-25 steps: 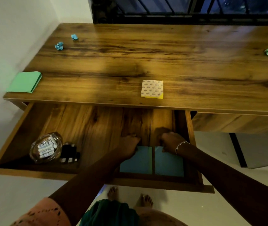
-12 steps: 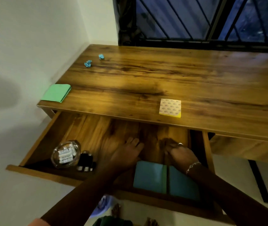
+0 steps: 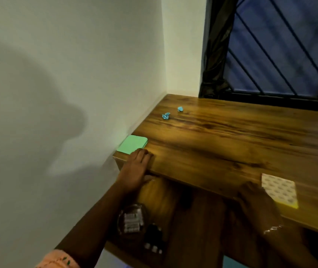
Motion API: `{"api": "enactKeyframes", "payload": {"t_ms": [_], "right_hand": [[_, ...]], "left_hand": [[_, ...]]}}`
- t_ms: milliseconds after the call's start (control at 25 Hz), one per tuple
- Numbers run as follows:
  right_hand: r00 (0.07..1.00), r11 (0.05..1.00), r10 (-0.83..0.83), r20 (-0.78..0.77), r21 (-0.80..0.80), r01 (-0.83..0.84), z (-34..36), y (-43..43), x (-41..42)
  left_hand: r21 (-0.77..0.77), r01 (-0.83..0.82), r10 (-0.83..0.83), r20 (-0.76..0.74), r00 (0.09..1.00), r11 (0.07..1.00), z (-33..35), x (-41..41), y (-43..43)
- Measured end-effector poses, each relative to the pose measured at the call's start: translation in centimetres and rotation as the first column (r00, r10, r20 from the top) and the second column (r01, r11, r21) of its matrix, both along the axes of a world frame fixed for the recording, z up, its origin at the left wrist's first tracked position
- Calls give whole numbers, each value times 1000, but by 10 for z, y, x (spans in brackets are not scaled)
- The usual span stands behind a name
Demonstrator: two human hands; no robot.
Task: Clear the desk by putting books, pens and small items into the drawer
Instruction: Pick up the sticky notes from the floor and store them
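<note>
A green notepad [image 3: 133, 144] lies at the wooden desk's [image 3: 231, 136] front left corner. My left hand [image 3: 136, 169] rests over the desk edge just below it, fingers spread and fingertips touching the pad's near edge, holding nothing. A patterned yellow sticky-note pad [image 3: 280, 188] lies near the front edge on the right. My right hand [image 3: 256, 206] hovers blurred just left of that pad, above the open drawer [image 3: 189, 219], with nothing seen in it. Two crumpled blue paper bits [image 3: 166, 115] [image 3: 180, 108] lie far back left.
In the drawer sit a clear round container [image 3: 132, 221] with white pieces and a small black object [image 3: 154, 240]. A blue book's corner [image 3: 231, 263] shows at the bottom edge. A white wall borders the desk on the left; a barred window [image 3: 281, 47] stands behind.
Both hands left the blue books in the drawer. My left hand rose to the green notepad at the desk corner, my right toward the sticky-note pad. The view swung up and left.
</note>
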State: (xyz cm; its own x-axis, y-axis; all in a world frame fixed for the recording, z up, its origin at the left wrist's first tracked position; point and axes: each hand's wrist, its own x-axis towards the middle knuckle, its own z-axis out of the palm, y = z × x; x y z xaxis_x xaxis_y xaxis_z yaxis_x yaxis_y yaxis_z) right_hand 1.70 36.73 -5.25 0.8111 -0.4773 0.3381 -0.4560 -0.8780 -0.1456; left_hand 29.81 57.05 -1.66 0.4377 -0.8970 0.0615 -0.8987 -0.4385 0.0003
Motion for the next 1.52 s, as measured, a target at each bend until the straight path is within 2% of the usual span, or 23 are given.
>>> {"api": "enactKeyframes", "payload": {"t_ms": [120,200,280,360,480,560,680,840,920,1000,1080,1120,1200,1280,1400,1520], "right_hand": [[992,993,-120,46,14,119,9,-12,-4],[982,982,-185,45,47,183,8,-20,-13],[971,963,-239,7,125,237,-2,-31,-23],[971,944,-223,-89,228,238,-11,-40,-31],[972,948,-219,-81,219,232,-4,-41,-30],[970,950,-242,13,207,234,4,-30,-21],[956,958,-266,121,139,249,5,-26,-19],[952,952,-268,147,194,238,2,-34,-28],[965,943,-256,59,233,236,1,-40,-34],[965,920,-192,-176,311,240,3,-48,-41],[911,931,-125,-393,271,244,-2,-49,-44],[885,937,-103,-453,253,239,-5,-47,-45],[908,960,-135,-397,174,218,-13,-40,-47],[946,978,-166,-279,79,195,-21,-34,-53],[987,991,-104,-119,-92,93,-20,-22,-69],[996,995,-84,-39,-58,81,10,-1,-94]], "left_hand": [[144,-44,64,-140,988,989,6,49,4],[226,-66,100,-141,985,972,-1,75,0],[308,-81,131,-146,981,948,-6,93,-5],[354,-82,146,-159,976,931,-9,101,-9],[328,-87,142,-145,979,941,-14,94,-10],[277,-101,140,-123,983,955,-19,82,-9],[260,-99,106,-13,994,961,-23,50,-16],[232,-54,52,14,999,971,-17,-6,-32],[197,0,3,-11,1000,980,-11,-37,-42],[171,46,-41,-29,999,984,-7,-66,-53],[178,75,-72,-22,997,981,-6,-90,-62],[183,84,-81,-21,996,979,-7,-100,-66],[205,109,-105,-33,994,973,-7,-117,-70],[240,139,-135,-33,990,961,-4,-138,-70],[246,196,-199,-16,980,949,5,-175,-62],[224,233,-221,-76,972,946,15,-201,-56]]}}
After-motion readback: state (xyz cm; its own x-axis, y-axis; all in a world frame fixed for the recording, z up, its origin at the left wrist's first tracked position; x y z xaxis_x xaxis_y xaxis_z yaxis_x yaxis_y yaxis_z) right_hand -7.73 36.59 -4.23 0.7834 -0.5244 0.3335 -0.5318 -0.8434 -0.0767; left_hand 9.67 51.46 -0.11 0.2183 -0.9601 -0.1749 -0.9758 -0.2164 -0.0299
